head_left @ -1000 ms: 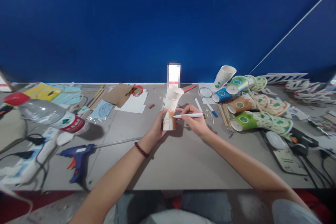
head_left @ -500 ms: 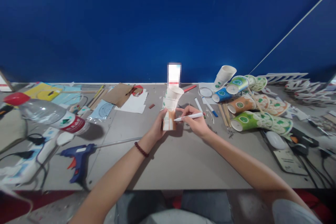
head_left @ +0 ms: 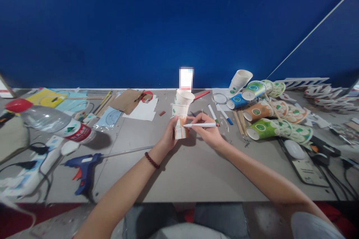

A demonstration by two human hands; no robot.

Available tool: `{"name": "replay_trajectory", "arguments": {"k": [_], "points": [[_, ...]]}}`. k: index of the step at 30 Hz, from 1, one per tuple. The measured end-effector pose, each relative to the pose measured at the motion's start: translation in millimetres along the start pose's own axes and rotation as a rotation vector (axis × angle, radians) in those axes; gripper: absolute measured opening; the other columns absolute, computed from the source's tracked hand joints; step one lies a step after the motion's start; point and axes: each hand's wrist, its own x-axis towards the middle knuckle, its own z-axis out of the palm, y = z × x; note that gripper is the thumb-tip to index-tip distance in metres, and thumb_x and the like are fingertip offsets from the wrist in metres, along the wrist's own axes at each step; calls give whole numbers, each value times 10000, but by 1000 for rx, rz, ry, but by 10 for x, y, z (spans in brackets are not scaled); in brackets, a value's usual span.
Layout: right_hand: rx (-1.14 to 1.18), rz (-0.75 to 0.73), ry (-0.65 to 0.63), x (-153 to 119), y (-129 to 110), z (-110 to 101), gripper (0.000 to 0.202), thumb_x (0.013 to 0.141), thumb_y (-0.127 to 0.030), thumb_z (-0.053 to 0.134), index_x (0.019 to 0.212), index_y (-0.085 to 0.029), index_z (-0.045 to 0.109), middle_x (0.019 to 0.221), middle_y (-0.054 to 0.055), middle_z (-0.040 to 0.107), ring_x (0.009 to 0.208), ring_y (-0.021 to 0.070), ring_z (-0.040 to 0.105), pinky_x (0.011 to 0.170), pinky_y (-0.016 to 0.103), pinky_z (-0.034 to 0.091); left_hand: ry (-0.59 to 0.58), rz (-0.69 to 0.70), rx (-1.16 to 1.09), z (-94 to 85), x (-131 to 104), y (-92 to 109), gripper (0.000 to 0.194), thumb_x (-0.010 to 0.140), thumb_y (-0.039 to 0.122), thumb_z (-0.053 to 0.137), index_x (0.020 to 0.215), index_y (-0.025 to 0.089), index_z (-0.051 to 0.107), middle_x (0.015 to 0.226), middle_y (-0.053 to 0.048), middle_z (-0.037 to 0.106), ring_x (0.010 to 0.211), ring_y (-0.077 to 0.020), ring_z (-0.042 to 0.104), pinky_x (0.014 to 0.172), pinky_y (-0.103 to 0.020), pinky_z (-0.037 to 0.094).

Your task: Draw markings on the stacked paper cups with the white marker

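Several joined paper cups [head_left: 181, 111], white above and orange-and-white at the bottom, stand in the middle of the table. My left hand [head_left: 169, 134] is wrapped round the lower part from the left. In my right hand [head_left: 208, 129] is a white marker [head_left: 204, 124], pinched between the fingers, its tip at the orange part of the lowest cup. Whether the tip touches the cup is too small to tell. Behind my right hand lie a green-tipped marker [head_left: 212, 112] and a blue-capped marker [head_left: 225, 115].
Joined coloured cups [head_left: 280, 129] lie at the right, with a stack of white cups [head_left: 240, 81] behind. At the left are a water bottle [head_left: 56, 122], a blue glue gun [head_left: 85, 170] and a power strip [head_left: 36, 168]. Cardboard [head_left: 127, 101] lies at the back.
The upper cups have shifted slightly left and stand a little more upright. The marker has moved slightly left and up along the lowest cup with my right hand.
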Motion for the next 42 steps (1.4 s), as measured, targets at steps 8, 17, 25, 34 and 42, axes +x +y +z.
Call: {"name": "replay_trajectory", "arguments": {"k": [8,17,25,34,42], "points": [[-60,-18,0,5,-5,8,77,775,-219,668,774,-242,595,821,30,737,1139,299,692,874,404,550,1,5,12,0,-8,2,478,770,525,704,993,103,708,819,-88,746,669,-193,682,650,-295,530],[-51,-5,-14,-10,-3,24,72,743,-203,663,724,-238,603,774,24,729,1162,311,679,915,432,550,-17,6,14,3,-9,-1,519,747,557,717,986,96,716,825,-101,744,682,-205,684,646,-303,524],[-38,7,-31,-8,20,19,80,730,-196,662,705,-238,599,794,36,727,1201,329,653,911,442,551,-29,9,9,2,-10,2,497,760,555,709,971,105,712,798,-92,741,673,-209,683,636,-307,518],[-71,14,17,-17,-50,43,79,765,-220,663,757,-238,586,810,38,738,1159,310,682,855,407,549,-3,17,-7,-9,0,-4,479,750,525,733,981,106,703,777,-73,730,637,-190,667,623,-305,514],[-59,-8,-23,-13,6,17,86,764,-207,667,739,-237,590,803,36,726,1184,312,669,875,411,549,-10,9,-9,-10,0,-11,479,753,533,730,978,111,709,804,-82,746,666,-203,691,616,-301,522]]}}
